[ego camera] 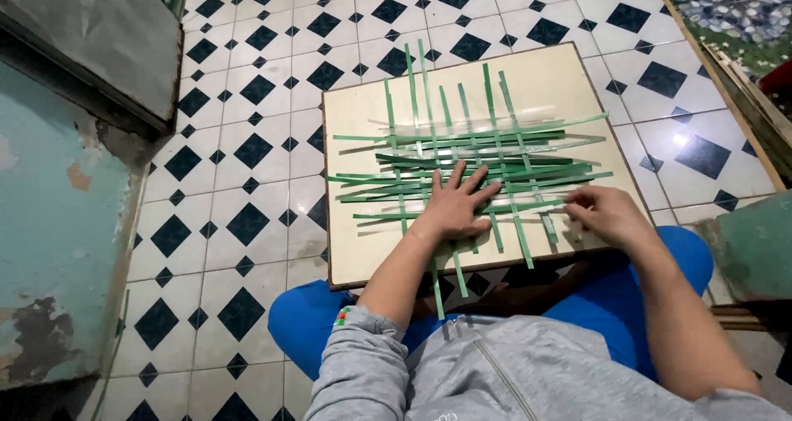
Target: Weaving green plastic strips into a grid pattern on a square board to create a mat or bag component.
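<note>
A cream board [363,248] rests on my lap over blue trousers. On it lies a loose weave of green strips [495,141], with several clear strips among them, some running away from me and some across. My left hand [456,206] lies flat on the near middle of the weave, fingers spread, pressing the strips down. My right hand [604,215] is at the right near edge, its fingertips pinching the end of a pale crosswise strip [536,209]. Some green strip ends hang over the board's near edge.
The floor [247,141] has white tiles with black diamonds. A worn teal wall [58,223] and a grey ledge [91,42] stand on the left. A wooden frame [742,91] and a teal block [755,239] are at the right.
</note>
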